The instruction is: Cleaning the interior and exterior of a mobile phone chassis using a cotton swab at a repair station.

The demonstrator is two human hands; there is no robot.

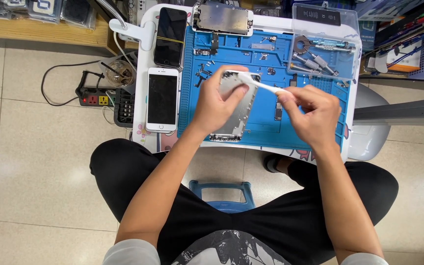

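Left hand (pixel 217 100): clamped around a silver phone housing (pixel 235 110)
Right hand (pixel 310 113): closed on a white brush (pixel 258 84), held against the housing

Black trousers, grey printed shirt (short sleeves)

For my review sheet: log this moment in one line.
left hand: holds metal phone housing | right hand: brushing it with white toothbrush | over blue repair mat

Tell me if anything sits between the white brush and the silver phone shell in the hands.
Nothing visible does. The right hand holds the white brush, whose head lies against the top edge of the silver phone shell gripped by the left hand above the blue mat.
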